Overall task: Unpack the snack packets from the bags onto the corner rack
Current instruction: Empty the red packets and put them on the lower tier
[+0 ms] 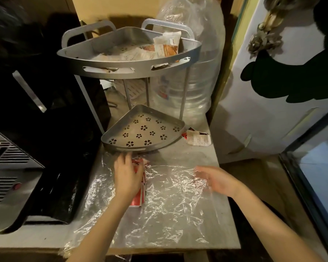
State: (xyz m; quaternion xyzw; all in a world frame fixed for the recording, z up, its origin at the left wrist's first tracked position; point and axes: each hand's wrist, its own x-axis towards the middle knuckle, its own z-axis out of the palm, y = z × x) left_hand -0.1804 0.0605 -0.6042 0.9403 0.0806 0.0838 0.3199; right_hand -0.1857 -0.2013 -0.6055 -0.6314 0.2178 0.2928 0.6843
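Observation:
A grey two-tier corner rack (pixel 129 69) stands at the back of the counter. Its upper tray holds several orange-and-white snack packets (pixel 166 47); its lower tray (pixel 121 147) has nothing in it. A crumpled clear plastic bag (pixel 169 205) lies flat on the counter in front of the rack. My left hand (pixel 126 176) presses on red-and-white snack packets (pixel 139 195) lying in or on the bag. My right hand (pixel 216 179) rests on the bag's right side with the fingers spread.
One loose packet (pixel 197 138) lies on the counter to the right of the lower tray. A large clear water bottle (pixel 195 82) stands behind the rack. A black appliance (pixel 45 110) is at the left, a white fridge door (pixel 273 91) at the right.

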